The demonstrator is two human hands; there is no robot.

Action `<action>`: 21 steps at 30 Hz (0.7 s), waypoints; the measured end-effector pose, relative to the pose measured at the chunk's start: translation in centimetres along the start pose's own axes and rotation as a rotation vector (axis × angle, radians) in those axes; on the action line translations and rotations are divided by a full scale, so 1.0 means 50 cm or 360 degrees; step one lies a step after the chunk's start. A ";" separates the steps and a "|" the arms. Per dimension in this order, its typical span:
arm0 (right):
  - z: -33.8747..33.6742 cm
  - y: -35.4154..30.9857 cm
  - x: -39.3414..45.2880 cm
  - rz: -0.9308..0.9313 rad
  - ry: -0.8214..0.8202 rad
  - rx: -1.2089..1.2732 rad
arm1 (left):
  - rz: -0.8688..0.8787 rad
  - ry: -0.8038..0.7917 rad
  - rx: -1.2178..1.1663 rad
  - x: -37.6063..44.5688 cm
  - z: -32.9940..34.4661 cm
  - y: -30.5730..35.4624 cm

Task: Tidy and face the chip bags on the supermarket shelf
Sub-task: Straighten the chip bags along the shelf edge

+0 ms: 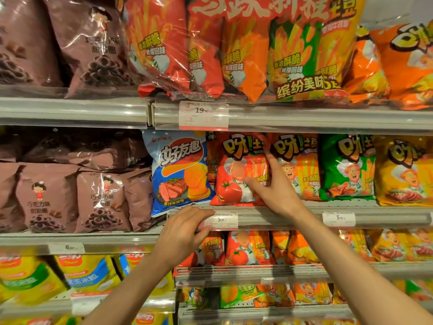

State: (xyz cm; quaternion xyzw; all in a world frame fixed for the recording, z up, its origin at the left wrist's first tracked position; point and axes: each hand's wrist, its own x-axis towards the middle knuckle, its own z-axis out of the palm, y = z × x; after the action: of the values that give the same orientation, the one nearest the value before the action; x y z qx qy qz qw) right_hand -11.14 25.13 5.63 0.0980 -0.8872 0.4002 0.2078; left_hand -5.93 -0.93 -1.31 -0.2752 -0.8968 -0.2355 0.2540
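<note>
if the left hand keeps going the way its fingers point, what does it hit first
Probably the price tag on the shelf rail: the left hand points up and to the right, its fingertips already at the tag's left edge. Whether they touch it is unclear.

I see the middle shelf (pixel 281 213) packed edge to edge: blue bag (pixel 180 170), red bag (pixel 236 170), orange bag (pixel 297 165), green bag (pixel 346 167) all touch, leaving no side gap. The upper shelf rail (pixel 304 118) sits just over their tops. Only the front is open.

Head view, close, facing shelves (pixel 304 118)
</note>
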 end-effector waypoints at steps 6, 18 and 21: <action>0.008 -0.004 -0.100 -0.0085 0.0167 -0.0222 | 0.0057 0.0190 -0.0080 -0.024 0.012 0.011; 0.001 0.119 -0.398 0.0486 0.0088 -0.0385 | -0.0428 0.0233 -0.0337 -0.106 0.074 0.087; -0.032 0.170 -0.425 0.0611 0.0066 -0.0332 | -0.0452 0.0216 -0.0360 -0.123 0.099 0.118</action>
State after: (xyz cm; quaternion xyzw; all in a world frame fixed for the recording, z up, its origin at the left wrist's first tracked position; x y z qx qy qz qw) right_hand 5.42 32.12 -8.61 -0.1030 -0.9217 0.3404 0.1551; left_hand 0.52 3.89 -6.99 -0.1561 -0.8752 -0.3864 0.2455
